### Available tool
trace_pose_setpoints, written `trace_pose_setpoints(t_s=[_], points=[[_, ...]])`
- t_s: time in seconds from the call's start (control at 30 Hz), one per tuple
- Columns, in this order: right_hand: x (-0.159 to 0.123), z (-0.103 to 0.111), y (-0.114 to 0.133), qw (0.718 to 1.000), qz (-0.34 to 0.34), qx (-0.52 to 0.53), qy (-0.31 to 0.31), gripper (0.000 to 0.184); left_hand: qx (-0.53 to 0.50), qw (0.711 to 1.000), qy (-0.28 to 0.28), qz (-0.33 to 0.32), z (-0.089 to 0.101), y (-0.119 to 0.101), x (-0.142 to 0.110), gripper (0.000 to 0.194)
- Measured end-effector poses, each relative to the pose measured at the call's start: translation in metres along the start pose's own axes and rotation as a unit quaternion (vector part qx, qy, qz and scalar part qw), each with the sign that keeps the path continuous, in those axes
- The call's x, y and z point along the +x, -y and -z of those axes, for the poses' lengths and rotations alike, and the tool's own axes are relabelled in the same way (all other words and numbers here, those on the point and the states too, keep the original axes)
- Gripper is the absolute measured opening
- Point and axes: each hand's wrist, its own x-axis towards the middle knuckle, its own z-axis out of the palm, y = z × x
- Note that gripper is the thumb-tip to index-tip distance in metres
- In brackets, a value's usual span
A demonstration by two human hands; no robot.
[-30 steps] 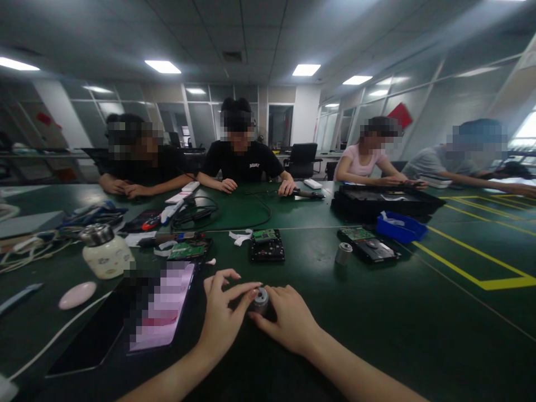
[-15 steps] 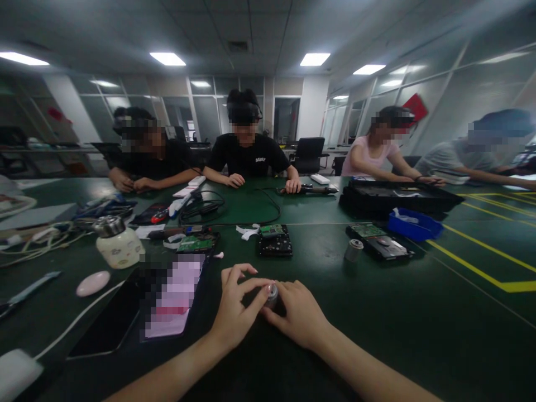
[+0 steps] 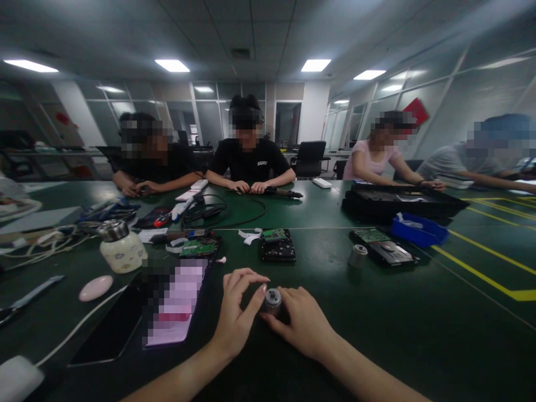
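Observation:
Between my hands, a small silver cylindrical motor [image 3: 273,302] stands upright on the green table, its round end with small holes facing up. My right hand [image 3: 302,318] grips it from the right, thumb at the near side and fingers behind it. My left hand [image 3: 238,310] hovers at its upper left with thumb and fingers apart. The left thumb tip is close to the motor's rim; whether it touches I cannot tell. A second similar motor [image 3: 358,255] stands farther off to the right.
Opened hard drives with green boards [image 3: 278,245] lie ahead, with another drive [image 3: 387,248] beside a blue bin [image 3: 419,230]. To the left are a phone [image 3: 111,324], a cream bottle [image 3: 122,248], a pink oval object [image 3: 96,288] and cables. Several people sit across the table.
My left thumb and fingers have lifted off the motor's top, uncovering its end. My right hand keeps its grip. Opposite, a person's hands have come together around a dark tool.

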Motion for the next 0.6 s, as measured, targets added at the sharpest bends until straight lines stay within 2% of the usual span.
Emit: trace_pose_setpoints(t_s=[0.13,0.27,0.33,0.4,0.5,0.6], points=[[-0.0003,0.0007,-0.0005,1.0,0.006,0.004,-0.003,0.025,0.003,0.998,0.057,-0.009,-0.0004,-0.0001,-0.0008,0.025],[0.0,0.0015,0.0005,1.0,-0.001,-0.002,0.002,0.028,-0.03,0.999,-0.012,-0.01,0.0011,0.0061,0.0001,0.041],[0.0005,0.0016,0.0009,1.0,-0.009,-0.005,0.004,0.028,-0.029,0.999,-0.027,0.0,0.0012,0.0071,0.0007,0.036],[0.0006,0.0019,0.0011,1.0,-0.011,-0.002,0.002,0.026,-0.012,1.0,0.001,0.008,0.0,0.0054,0.0007,0.026],[0.0,0.0025,0.001,1.0,-0.006,0.007,0.0,0.024,0.02,0.999,0.044,0.002,-0.0031,0.0007,-0.0003,0.023],[-0.0012,0.0024,0.0005,1.0,0.0,0.01,-0.002,0.024,0.042,0.998,0.036,-0.009,-0.0052,-0.0001,0.0017,0.017]])
